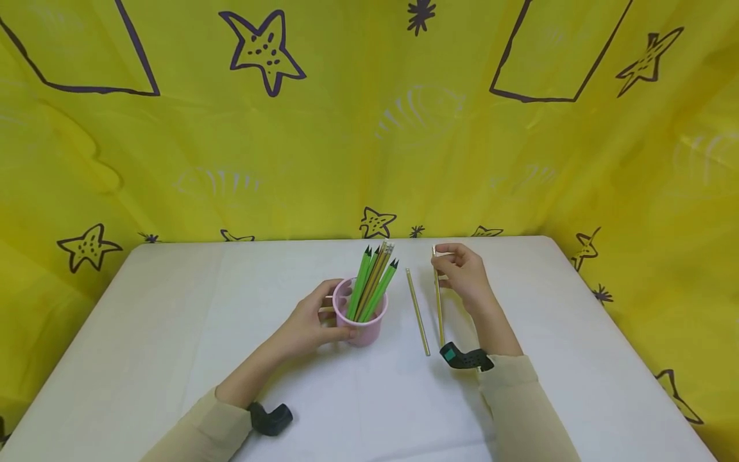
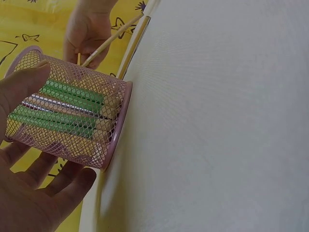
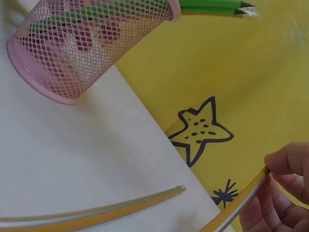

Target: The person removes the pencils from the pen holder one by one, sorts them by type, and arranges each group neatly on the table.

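A pink mesh pencil cup (image 1: 364,335) stands on the table, holding several green pencils (image 1: 359,285) with black tips and several gold ones. My left hand (image 1: 312,324) grips it from the left side, thumb at the front and fingers round the back. To the right of the cup, my right hand (image 1: 466,274) pinches a gold pencil (image 1: 439,308) near its far end between thumb and fingers. That pencil slants down toward me, its near end close to the wrist camera. Another gold pencil (image 1: 418,311) lies on the table between the cup and the held one.
A white-covered table (image 1: 173,333) spreads out on both sides of the hands. Behind it and along the sides hangs a yellow cloth (image 1: 323,141) with drawn starfish and fish. Each wrist carries a dark camera band (image 1: 462,357).
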Tool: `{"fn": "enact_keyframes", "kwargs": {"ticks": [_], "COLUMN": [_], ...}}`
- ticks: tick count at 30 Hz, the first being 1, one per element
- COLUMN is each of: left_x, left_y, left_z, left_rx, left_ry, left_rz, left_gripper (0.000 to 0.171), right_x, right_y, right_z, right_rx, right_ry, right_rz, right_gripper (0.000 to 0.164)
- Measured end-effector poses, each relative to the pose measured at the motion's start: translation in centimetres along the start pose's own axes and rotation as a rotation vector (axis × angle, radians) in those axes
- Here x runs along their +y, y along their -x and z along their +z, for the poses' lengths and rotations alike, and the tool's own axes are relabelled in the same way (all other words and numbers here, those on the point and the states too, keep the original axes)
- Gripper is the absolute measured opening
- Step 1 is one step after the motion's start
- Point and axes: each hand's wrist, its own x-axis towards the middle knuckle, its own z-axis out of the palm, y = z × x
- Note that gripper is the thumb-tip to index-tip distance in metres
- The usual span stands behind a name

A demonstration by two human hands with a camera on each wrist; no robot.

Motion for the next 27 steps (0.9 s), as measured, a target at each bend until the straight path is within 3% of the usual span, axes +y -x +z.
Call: {"fn": "enact_keyframes", "kwargs": {"ticks": [27], "left_x": [0.0], "left_y": [0.1], "left_z": [-0.1], "left_rx": [-0.006], "left_ry": [0.006], "left_rz": [0.019], "left_gripper": [0.084], "right_x": [1.9], "right_y": [-0.5], "right_z": [1.2], "right_rx": [-0.068], "right_ry": [0.074], "right_rz": [0.104], "right_gripper": [0.036]}}
